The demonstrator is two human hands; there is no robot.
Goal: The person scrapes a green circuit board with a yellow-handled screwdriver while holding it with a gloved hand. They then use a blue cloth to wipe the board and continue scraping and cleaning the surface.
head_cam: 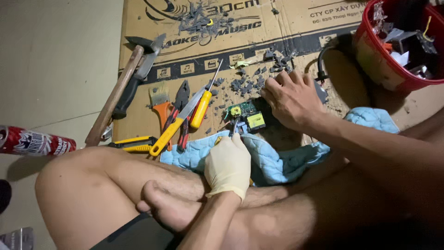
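At the left edge of the frame a red can (34, 141) lies on the floor, next to a hammer (115, 95) and a knife (138, 76). Near the middle, pliers (180, 99) and a yellow screwdriver (203, 104) lie on the cardboard (296, 23). The gloved left hand (228, 165) is closed around a thin tool (235, 126), its tip at the circuit board (247, 115). The bare right hand (291, 99) presses the board with curled fingers. A red bucket (393, 69) stands at upper right.
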